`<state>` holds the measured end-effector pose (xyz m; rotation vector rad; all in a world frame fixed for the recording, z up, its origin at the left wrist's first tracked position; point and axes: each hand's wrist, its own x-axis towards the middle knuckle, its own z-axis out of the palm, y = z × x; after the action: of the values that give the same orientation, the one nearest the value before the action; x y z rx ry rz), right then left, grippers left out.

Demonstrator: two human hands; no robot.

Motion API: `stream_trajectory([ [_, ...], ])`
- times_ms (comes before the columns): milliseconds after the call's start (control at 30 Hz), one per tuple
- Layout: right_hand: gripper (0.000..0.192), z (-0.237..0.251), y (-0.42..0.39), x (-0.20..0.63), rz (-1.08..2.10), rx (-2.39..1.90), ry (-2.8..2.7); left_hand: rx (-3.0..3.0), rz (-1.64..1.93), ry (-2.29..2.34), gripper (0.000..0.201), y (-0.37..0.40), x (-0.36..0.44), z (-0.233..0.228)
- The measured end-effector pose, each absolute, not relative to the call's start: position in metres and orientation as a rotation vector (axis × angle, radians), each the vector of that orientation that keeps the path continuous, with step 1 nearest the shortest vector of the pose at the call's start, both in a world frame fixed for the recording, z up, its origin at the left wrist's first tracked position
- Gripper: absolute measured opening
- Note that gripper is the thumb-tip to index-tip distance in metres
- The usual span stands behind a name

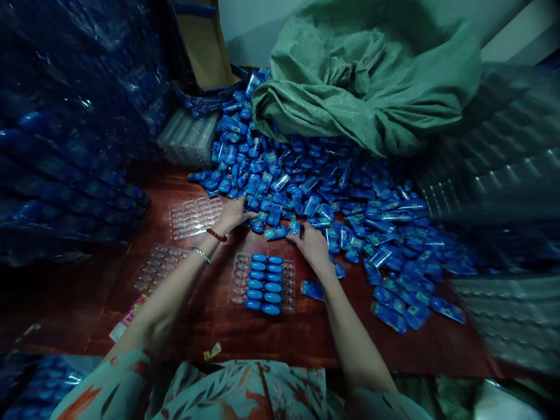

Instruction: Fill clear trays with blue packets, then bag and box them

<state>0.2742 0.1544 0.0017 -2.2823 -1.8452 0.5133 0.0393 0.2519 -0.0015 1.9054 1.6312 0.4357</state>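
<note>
At the near edge of a heap of small blue glossy packets (280, 182), my left hand (233, 214) reaches in with thumb and fingers apart, touching the packets. My right hand (314, 245) has its thumb and fingers around a small blue packet (294, 228) at the same edge. Between my forearms lies a clear moulded plastic tray (239, 279). Two columns of smooth blue oval pieces (264, 286) fill its middle, while its outer side columns hold none. One loose blue packet (312, 290) rests beside my right wrist.
Two clear trays, one upper (195, 217) and one lower (161, 267), lie on the left of the reddish-brown table (210, 326). Behind the heap sits a green cloth sack (367, 87). Stacked clear trays (494, 169) stand right, wrapped blue stacks (65, 181) left, an open box (205, 49) behind.
</note>
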Motion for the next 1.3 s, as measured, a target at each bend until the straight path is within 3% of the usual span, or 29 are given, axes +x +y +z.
stream_trajectory([
  [133, 0.03, -0.009, 0.155, 0.271, 0.578, -2.205, -1.864, 1.857, 0.499, 1.513, 0.057, 0.247, 0.037, -0.01],
  [367, 0.035, -0.001, 0.122, 0.28, 0.622, -2.386, -1.839, 1.64, 0.813, 1.448, 0.028, 0.206, 0.008, -0.01],
  [467, 0.036, 0.016, 0.119, 0.281, 0.379, -2.446, -1.867, 1.528, 0.903, 1.482, 0.025, 0.183, -0.005, -0.007],
  [600, 0.023, 0.032, 0.141, 0.262, 0.251, -1.975, -2.155, 1.549, 0.878, 1.515, 0.034, 0.15, -0.015, -0.008],
  [733, 0.045, 0.032, 0.17, 0.223, 0.387, -1.405, -2.671, 1.66, 0.849, 1.54, 0.039, 0.133, -0.019, -0.013],
  [967, 0.041, 0.012, 0.192, 0.201, 0.245, -1.073, -2.927, 1.621, 0.868, 1.467, 0.038, 0.131, -0.033, -0.024],
  [1100, 0.036, 0.012, 0.186, 0.231, 0.43, -1.207, -2.624, 1.617, 0.826, 1.446, 0.045, 0.127, -0.039, -0.03],
  [1300, 0.037, 0.008, 0.121, 0.274, 0.781, -1.569, -1.422, 1.841, 0.761, 1.452, 0.046, 0.115, -0.038, -0.024],
])
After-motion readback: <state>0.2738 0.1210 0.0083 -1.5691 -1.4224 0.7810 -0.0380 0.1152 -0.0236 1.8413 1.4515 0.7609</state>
